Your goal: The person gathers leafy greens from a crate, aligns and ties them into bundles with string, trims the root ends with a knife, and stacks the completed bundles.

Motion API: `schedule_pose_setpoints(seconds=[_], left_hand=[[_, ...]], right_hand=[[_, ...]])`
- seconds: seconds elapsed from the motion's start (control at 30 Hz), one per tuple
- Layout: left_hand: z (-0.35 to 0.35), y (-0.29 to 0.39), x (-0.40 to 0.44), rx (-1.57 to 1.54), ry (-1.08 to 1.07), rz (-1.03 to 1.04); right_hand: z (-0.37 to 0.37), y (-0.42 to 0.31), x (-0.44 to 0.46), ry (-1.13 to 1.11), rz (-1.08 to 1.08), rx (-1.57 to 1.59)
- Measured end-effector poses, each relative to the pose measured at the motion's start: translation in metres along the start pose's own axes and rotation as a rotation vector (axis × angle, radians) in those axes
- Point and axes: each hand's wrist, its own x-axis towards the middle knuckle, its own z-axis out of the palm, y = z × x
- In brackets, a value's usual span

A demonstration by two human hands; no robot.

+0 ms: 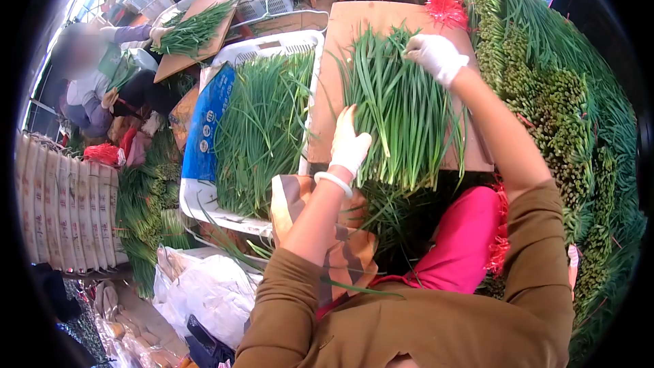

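Note:
A broad layer of garlic chives (402,105) lies on a tilted wooden board (330,112) in front of me, its pale cut ends toward my body. My left hand (351,143), in a white glove, rests along the left side of the chives with its fingers stretched out and thumb apart. At the far right of the layer, my gloved right hand (436,58) has its fingers pinched together on the leaf tips. A bunch of red ties (447,9) lies at the board's top right corner.
A white crate (318,61) full of loose chives stands left of the board. Tied chive bundles (552,109) are stacked high on the right. A co-worker (85,95) sits at the left by another board (228,1). A white plastic bag (204,293) lies lower left.

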Motion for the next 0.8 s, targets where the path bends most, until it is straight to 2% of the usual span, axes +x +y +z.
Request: schedule_pose_setpoints(seconds=[0.07, 0.17, 0.2, 0.23, 0.3, 0.33, 0.37, 0.4, 0.43, 0.5, 0.57, 0.63, 0.7, 0.73, 0.8], left_hand=[[0.001, -0.016, 0.006, -0.137, -0.031, 0.053], [0.008, 0.006, 0.006, -0.031, 0.115, 0.107], [0.006, 0.021, 0.003, 0.078, 0.073, 0.124], [0.007, 0.03, 0.001, 0.19, 0.027, 0.155], [0.009, 0.032, 0.003, 0.365, -0.092, 0.075], [0.007, 0.029, 0.005, 0.289, -0.093, 0.046], [0.004, 0.025, 0.005, 0.212, -0.096, 0.013], [0.003, 0.016, 0.006, 0.119, -0.042, 0.046], [0.004, 0.005, 0.008, 0.051, 0.001, 0.036], [-0.001, -0.006, 0.01, -0.07, -0.008, -0.013], [0.006, -0.027, 0.015, -0.229, 0.016, 0.029], [0.013, -0.039, 0.018, -0.321, 0.022, 0.083], [0.01, -0.031, 0.014, -0.371, 0.006, 0.08], [0.009, -0.027, 0.011, -0.396, -0.003, 0.077], [0.007, -0.022, 0.007, -0.47, 0.012, 0.066]], right_hand=[[0.039, 0.011, 0.024, 0.02, -0.017, -0.01], [0.071, -0.008, 0.044, -0.011, 0.102, -0.092], [0.082, -0.005, 0.054, -0.149, 0.135, -0.19], [0.09, 0.001, 0.056, -0.186, 0.149, -0.22], [0.088, 0.005, 0.063, -0.075, 0.163, -0.197], [0.08, 0.014, 0.061, 0.042, 0.137, -0.065], [0.071, 0.023, 0.068, 0.109, 0.176, -0.081], [0.055, 0.033, 0.066, 0.216, 0.152, -0.025], [0.04, 0.048, 0.072, 0.288, 0.217, 0.091], [0.013, 0.082, 0.08, 0.325, 0.243, 0.654], [-0.027, 0.069, 0.064, 0.463, 0.233, 0.847], [-0.05, 0.056, 0.046, 0.42, 0.181, 0.844], [-0.043, 0.068, 0.048, 0.254, 0.083, 0.657], [-0.034, 0.067, 0.047, 0.187, 0.15, 0.591], [-0.011, 0.046, 0.043, 0.188, 0.111, 0.329]])
